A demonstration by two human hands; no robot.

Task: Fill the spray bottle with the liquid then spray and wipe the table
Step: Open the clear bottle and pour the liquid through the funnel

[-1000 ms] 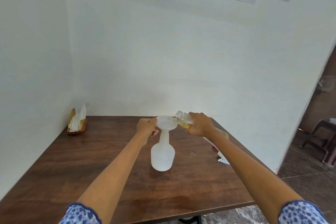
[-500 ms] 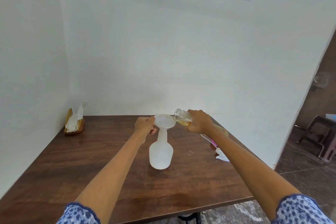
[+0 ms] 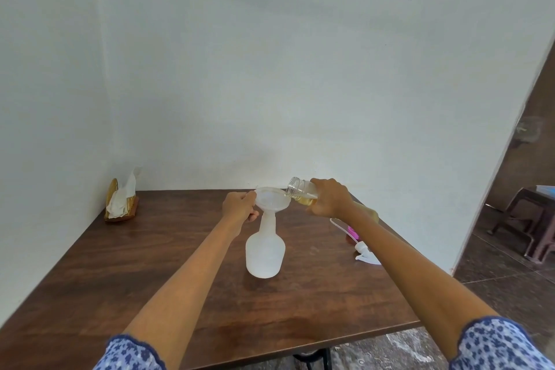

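The right hand (image 3: 329, 198) kept a closed grip round a small clear bottle (image 3: 301, 192), tipped almost level, its open mouth just over the rim of a white funnel (image 3: 271, 198); yellowish liquid (image 3: 307, 201) lay pooled along the bottle's low side. The left hand (image 3: 240, 207) pinched the funnel's near rim, steadying it. The funnel sat in the neck of the translucent spray bottle (image 3: 265, 249), which stood upright mid-desk (image 3: 150, 264) and looked nearly empty.

This seemed to be the filling step, barely begun. The next move likely called for tipping the clear bottle further, slowly, mouth kept inside the funnel's rim.

Right of the bottle lay the white spray head (image 3: 365, 252); a tissue holder (image 3: 121, 201) stood at the far left corner.
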